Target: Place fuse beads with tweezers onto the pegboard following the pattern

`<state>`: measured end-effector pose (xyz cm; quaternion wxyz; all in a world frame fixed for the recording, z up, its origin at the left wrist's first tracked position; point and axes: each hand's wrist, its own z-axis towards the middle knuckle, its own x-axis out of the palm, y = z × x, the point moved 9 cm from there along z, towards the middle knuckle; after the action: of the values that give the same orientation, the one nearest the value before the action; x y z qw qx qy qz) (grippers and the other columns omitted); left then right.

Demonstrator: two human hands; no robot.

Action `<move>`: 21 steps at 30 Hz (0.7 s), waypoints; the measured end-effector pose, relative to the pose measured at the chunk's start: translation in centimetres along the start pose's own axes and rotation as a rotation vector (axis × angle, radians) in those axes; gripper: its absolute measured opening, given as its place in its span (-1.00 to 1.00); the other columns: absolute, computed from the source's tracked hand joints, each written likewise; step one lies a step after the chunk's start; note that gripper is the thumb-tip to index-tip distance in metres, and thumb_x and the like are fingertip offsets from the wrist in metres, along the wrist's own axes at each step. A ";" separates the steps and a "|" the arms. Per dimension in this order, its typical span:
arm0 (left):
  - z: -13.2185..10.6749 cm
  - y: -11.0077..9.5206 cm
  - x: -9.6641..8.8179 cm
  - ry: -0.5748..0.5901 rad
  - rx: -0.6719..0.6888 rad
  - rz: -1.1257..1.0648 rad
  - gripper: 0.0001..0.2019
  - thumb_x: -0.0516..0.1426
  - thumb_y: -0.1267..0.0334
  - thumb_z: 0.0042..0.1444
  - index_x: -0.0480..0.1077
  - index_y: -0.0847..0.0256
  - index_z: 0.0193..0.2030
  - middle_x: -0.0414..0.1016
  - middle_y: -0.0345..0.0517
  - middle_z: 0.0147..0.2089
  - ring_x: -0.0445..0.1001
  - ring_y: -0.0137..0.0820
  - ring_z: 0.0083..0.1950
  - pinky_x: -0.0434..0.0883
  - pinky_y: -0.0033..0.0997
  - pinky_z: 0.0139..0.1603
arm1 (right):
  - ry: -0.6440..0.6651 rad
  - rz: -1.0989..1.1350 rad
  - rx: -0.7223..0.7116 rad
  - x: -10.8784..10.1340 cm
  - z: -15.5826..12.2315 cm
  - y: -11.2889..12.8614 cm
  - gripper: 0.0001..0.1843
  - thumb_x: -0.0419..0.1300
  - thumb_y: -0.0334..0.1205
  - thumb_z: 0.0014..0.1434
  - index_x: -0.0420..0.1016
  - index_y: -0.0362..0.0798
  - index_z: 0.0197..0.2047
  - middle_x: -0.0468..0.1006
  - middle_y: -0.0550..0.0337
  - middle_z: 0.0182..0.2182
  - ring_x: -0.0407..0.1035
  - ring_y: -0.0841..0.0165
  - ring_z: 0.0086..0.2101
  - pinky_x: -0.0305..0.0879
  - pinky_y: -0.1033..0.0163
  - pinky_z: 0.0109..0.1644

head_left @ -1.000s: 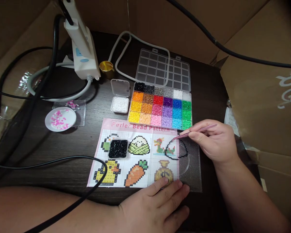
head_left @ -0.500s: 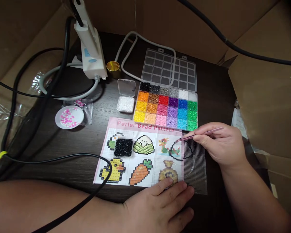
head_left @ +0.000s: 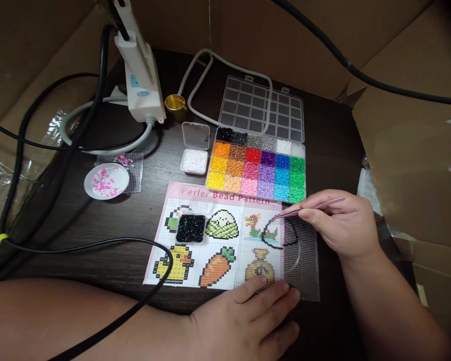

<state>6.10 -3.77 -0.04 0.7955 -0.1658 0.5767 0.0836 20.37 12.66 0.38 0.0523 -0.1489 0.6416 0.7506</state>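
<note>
Pinched in my right hand point(head_left: 340, 220) is a pair of pink tweezers point(head_left: 308, 208), its tip at the upper edge of an outline of black beads point(head_left: 263, 240). The outline lies on a clear pegboard point(head_left: 308, 265), which overlaps the right part of a printed bead pattern sheet point(head_left: 218, 239). Whether a bead sits in the tip is too small to tell. My left hand point(head_left: 253, 313) lies flat with fingers spread, its fingertips on the pegboard's lower edge. An open box of black beads point(head_left: 191, 228) stands on the sheet.
Behind the sheet sits a divided case of coloured beads point(head_left: 257, 163), lid laid back. A small box of white beads point(head_left: 194, 161) is beside it. Leftward are a white dish point(head_left: 107, 181) with pink beads, a power strip point(head_left: 145, 85) and a black cable point(head_left: 128, 240) crossing my left forearm.
Almost nothing differs. The whole view has shifted very slightly, while both hands and the tweezers keep their places over the pegboard.
</note>
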 end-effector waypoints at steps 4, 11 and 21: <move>0.0 0.0 -0.1 -0.001 -0.002 0.000 -0.65 0.02 0.08 0.39 0.45 -0.12 0.23 0.38 -0.18 0.37 0.34 -0.29 0.36 0.09 -0.18 0.41 | 0.000 0.003 0.004 0.0 0.0 0.1 -0.94 0.43 -0.31 0.12 0.68 0.05 -0.32 0.73 0.20 -0.38 0.65 0.31 -0.38 0.61 0.33 -0.30; -0.1 -0.1 0.0 0.002 -0.002 0.000 -0.64 0.02 0.07 0.39 0.44 -0.12 0.24 0.37 -0.18 0.38 0.33 -0.29 0.37 0.09 -0.19 0.42 | -0.005 0.001 0.027 0.0 0.0 0.0 -0.96 0.43 -0.27 0.12 0.67 0.05 -0.33 0.73 0.18 -0.39 0.65 0.28 -0.38 0.63 0.29 -0.31; 0.0 -0.1 0.2 0.011 0.003 -0.010 -0.63 0.04 0.06 0.38 0.44 -0.09 0.25 0.37 -0.16 0.38 0.34 -0.28 0.36 0.11 -0.18 0.42 | -0.013 0.046 0.029 -0.2 -0.1 -0.6 -0.96 0.42 -0.28 0.13 0.67 0.03 -0.32 0.73 0.17 -0.37 0.65 0.27 -0.37 0.63 0.26 -0.29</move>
<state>6.22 -3.86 -0.24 0.7929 -0.1681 0.5805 0.0778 20.70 12.67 -0.19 0.0413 -0.1283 0.6552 0.7433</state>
